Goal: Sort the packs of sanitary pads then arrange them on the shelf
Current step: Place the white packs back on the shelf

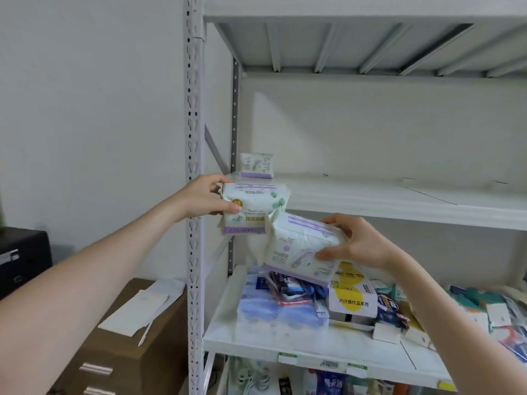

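Observation:
My left hand (209,196) grips a white pad pack with a purple band and a green leaf print (252,208), held upright at the front left corner of the upper shelf (399,201). My right hand (362,242) holds a second white-and-purple pad pack (299,246), tilted, just below and to the right of the first. A third matching pack (256,165) stands upright at the back left of the upper shelf, apart from both hands.
The lower shelf (285,342) carries a jumble: blue packs (265,306), a white-and-yellow box (352,296), and several small boxes to the right. The white perforated upright (195,138) stands at left. A brown carton (128,337) with white papers sits left of the rack.

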The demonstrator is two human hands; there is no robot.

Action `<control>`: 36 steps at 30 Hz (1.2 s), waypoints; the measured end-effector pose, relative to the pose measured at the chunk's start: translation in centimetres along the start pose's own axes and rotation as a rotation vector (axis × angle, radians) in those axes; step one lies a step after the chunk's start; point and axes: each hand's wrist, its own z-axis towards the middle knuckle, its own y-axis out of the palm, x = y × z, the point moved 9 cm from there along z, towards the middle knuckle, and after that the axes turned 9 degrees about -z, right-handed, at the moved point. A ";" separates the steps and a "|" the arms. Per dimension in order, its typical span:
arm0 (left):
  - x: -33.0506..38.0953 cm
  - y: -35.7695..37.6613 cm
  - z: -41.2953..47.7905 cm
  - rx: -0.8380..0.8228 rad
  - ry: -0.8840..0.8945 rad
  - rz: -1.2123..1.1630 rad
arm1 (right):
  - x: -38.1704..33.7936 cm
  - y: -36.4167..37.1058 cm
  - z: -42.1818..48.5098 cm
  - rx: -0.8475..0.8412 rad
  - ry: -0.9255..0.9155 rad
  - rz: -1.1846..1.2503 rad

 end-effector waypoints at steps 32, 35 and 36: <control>-7.5 -4.1 30.6 -0.039 -0.099 0.042 | 4.8 -7.6 30.1 0.065 -0.010 0.029; -9.0 -3.9 32.1 -0.031 -0.133 0.050 | 5.6 -7.5 32.0 0.044 -0.007 0.004; -9.5 -3.9 32.5 -0.029 -0.145 0.048 | 5.9 -7.4 32.5 0.036 -0.006 -0.006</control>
